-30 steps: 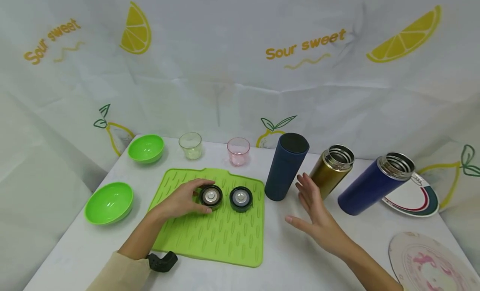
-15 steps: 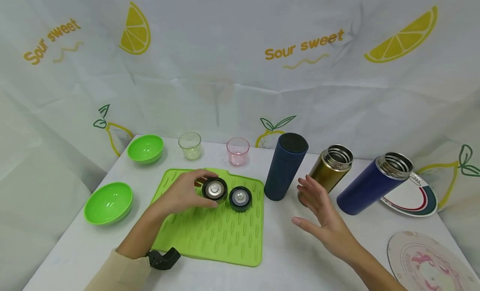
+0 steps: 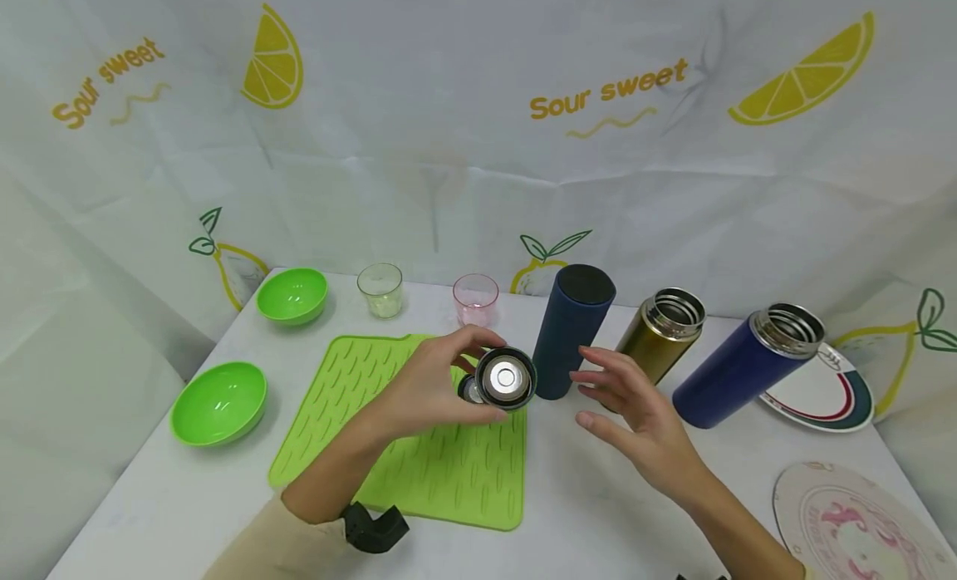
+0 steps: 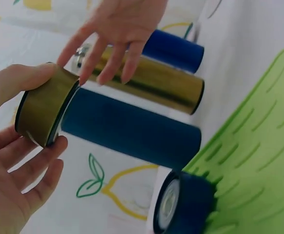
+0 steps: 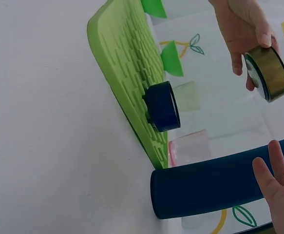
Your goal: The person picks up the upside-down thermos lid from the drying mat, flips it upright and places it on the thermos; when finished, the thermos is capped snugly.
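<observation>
My left hand (image 3: 434, 389) grips a gold bottle lid (image 4: 47, 105) between thumb and fingers, its silvery underside facing my head camera. A dark blue lid (image 5: 163, 107) lies on the green drying mat (image 3: 463, 480), mostly hidden behind the held lid in the head view. My right hand (image 3: 639, 426) is held up with fingers spread, holding nothing; it overlaps the lower part of the open-necked gold bottle (image 3: 658, 343). Just left of that hand stands a dark teal-blue bottle (image 3: 571, 326) with its top covered. Further right is an open-necked blue bottle (image 3: 740, 372).
Two green bowls (image 3: 218, 405) stand on the left. Behind the mat are a greenish glass cup (image 3: 381, 293) and a pink glass cup (image 3: 475, 297). At the right lie a white plate (image 3: 803, 395) with a coloured rim and a round pink-printed mat (image 3: 845, 513).
My left hand has lifted the gold lid from the mat and carried it right, past the blue lid and close to the teal-blue bottle. The right hand has shifted only slightly.
</observation>
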Action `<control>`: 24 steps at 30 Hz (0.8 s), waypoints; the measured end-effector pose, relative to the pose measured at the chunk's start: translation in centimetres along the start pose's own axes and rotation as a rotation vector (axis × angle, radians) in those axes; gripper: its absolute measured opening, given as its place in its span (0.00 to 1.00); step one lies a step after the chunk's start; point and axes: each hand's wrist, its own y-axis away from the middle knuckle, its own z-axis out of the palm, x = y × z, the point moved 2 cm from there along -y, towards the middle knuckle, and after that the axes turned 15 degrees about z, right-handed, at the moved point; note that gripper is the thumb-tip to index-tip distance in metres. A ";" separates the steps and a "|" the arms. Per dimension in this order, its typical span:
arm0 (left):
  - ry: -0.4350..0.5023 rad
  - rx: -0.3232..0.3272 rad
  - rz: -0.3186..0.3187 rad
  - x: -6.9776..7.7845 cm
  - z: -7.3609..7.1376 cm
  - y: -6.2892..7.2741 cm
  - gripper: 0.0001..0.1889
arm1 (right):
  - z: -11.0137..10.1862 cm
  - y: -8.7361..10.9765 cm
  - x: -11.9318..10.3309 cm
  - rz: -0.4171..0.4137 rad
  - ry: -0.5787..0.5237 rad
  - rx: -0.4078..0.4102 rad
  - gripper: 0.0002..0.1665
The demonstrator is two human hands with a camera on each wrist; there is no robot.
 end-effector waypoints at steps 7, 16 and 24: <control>0.010 -0.010 0.049 0.2 2.2 -1.1 0.35 | 0.6 -0.6 -0.5 -0.028 -0.063 -0.023 0.33; 0.018 -0.014 0.071 0.3 3.3 -1.6 0.35 | 1.0 -0.8 -0.4 -0.075 -0.127 -0.048 0.27; 0.004 -0.021 0.056 0.3 3.5 -1.6 0.36 | 1.0 -0.8 0.0 -0.058 -0.135 -0.050 0.26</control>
